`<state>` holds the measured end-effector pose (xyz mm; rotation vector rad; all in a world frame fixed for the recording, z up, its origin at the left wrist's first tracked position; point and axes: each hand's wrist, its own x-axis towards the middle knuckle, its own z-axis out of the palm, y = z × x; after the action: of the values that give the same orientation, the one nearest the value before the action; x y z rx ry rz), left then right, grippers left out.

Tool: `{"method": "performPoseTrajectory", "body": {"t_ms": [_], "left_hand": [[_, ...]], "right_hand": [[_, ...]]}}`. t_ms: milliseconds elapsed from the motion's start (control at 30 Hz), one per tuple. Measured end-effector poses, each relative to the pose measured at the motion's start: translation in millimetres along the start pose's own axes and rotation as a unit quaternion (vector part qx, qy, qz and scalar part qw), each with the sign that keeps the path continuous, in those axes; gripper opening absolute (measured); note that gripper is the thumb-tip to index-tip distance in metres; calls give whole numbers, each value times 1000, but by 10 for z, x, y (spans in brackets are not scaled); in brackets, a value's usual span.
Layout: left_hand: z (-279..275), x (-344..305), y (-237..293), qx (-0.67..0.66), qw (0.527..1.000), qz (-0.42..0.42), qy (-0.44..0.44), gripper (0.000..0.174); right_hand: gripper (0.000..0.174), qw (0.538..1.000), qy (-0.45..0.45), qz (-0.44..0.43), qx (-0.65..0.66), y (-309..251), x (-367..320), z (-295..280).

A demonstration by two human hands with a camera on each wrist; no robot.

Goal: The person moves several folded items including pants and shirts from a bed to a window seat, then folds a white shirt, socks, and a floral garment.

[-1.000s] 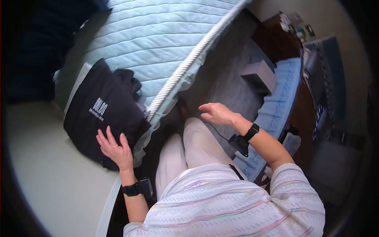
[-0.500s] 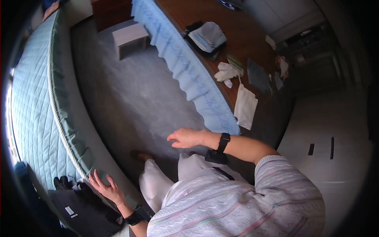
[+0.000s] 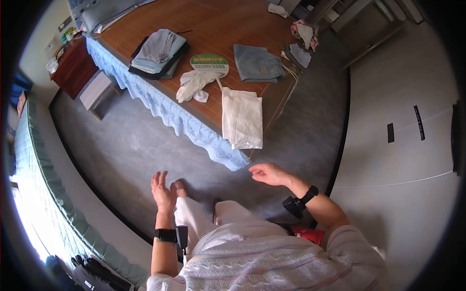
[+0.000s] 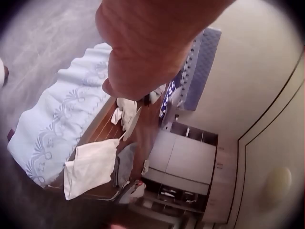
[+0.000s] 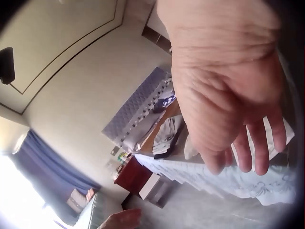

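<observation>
In the head view my left hand is held out over the grey floor, fingers spread, with nothing in it. My right hand hovers just short of the bed's near corner, empty, its fingers loosely bent. Nearest to it lies a folded white cloth garment on the brown bed mat. Behind that are a crumpled white garment, a green and white hand fan and folded denim shorts. A stack of folded clothes sits farther left.
A light blue ruffled bed skirt hangs along the bed's side. At the far left stand a small stool and a red-brown cabinet. A quilted green window seat runs along the left, with a black bag at its near end.
My body and view have turned right, from the window seat to the bed. The left hand has come away from the black bag. The right hand stays empty and now nears the bed corner.
</observation>
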<state>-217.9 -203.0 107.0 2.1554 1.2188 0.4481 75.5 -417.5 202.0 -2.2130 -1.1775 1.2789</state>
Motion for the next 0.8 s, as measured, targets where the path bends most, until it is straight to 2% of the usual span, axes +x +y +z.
{"method": "performPoseTrajectory", "body": {"t_ms": [133, 333, 400, 533, 600, 633, 700, 733, 800], "left_hand": [[385, 451, 489, -11, 995, 59, -75, 46], [1160, 1193, 855, -30, 986, 58, -152, 47], [1399, 1443, 1001, -79, 974, 87, -196, 47], [1789, 2073, 1540, -128, 960, 49, -245, 50], [2083, 2420, 1775, -130, 960, 53, -240, 50], [2255, 2585, 1869, -128, 961, 45, -242, 50], [2594, 2867, 2053, -246, 947, -28, -204, 45], [2698, 2985, 2178, -242, 948, -34, -203, 45], [2902, 3272, 2424, -317, 910, -136, -231, 43]], "right_hand": [[35, 999, 15, 3, 48, 254, 112, -320], [34, 996, 20, 41, 73, 650, 295, -843], [35, 983, 63, 71, 156, 917, 320, -966], [34, 979, 71, 86, 173, 1263, 353, -1169], [34, 976, 55, 102, 184, 1542, 434, -1241], [34, 974, 38, 97, 200, 1691, 486, -1286], [34, 971, 13, 94, 220, 1987, 591, -1361], [34, 966, -4, 95, 240, 2136, 666, -1427], [34, 961, -27, 92, 260, 2412, 816, -1628]]}}
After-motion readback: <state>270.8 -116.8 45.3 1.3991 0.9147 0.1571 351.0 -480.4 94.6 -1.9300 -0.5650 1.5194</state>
